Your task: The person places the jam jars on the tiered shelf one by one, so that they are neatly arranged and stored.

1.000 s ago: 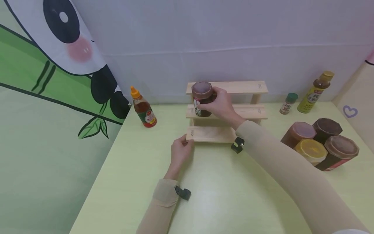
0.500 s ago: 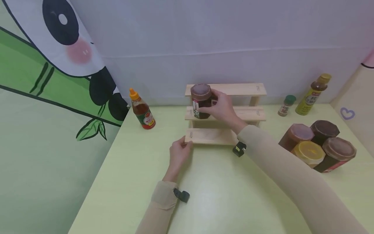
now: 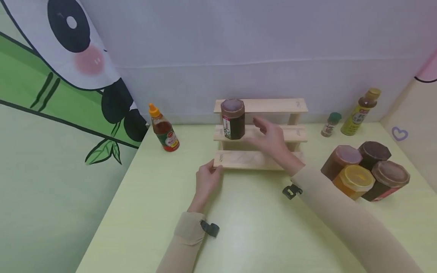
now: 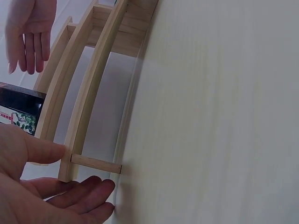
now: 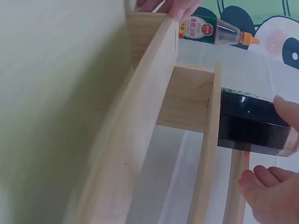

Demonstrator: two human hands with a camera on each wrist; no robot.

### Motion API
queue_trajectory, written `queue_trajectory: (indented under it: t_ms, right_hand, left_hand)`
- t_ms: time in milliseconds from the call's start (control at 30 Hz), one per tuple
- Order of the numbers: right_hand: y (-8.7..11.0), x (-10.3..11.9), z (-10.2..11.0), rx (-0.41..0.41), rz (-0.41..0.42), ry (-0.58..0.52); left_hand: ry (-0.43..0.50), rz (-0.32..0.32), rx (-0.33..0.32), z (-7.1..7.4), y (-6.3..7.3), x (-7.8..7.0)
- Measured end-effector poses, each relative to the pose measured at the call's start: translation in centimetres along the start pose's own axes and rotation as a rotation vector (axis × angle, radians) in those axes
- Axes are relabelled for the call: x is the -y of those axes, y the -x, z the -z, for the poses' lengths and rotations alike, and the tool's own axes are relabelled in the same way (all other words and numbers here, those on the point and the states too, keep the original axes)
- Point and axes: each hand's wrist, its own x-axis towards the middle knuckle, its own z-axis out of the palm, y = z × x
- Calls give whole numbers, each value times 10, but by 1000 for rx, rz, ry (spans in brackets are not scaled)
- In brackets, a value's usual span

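Left grip pinches rack — red bottle leftward, four jars rightward.

The tiered rack is smooth, matt, bare wood; the dark jar has glossy sides. The desk looks smooth with a soft sheen, the backdrop matt, creased cloth.

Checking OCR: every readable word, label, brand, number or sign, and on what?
No words or numbers readable.
Heart outline, right backdrop.
Too small or blurred: labels on orange-capped bottle, shelf jar, green-capped bottle, gold-capped bottle, front-right jar; marks on rack.
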Motion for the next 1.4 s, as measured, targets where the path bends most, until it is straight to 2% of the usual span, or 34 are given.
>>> queue_trajectory:
  t_ms: [267,567,800,1033,1233,1400]
  right_hand:
    - [25,-17,9,11,-35,9]
    - [44,-30,19,15,-11,-36]
    - [57,-38,24,26,11,11]
    - [71,-40,24,17,4,-37]
    - [79,-39,27,21,10,2]
    - [86,-40,32,20,-18,78]
  left_hand:
    - [3,1,9,0,1,2]
    - [35,-2,38,0,0,2]
    - [31,-1,32,0,0,0]
    - [14,17,26,-1,-1,1]
    - [14,42,29,-1,-1,-1]
    - [26,44,33,0,1,-2]
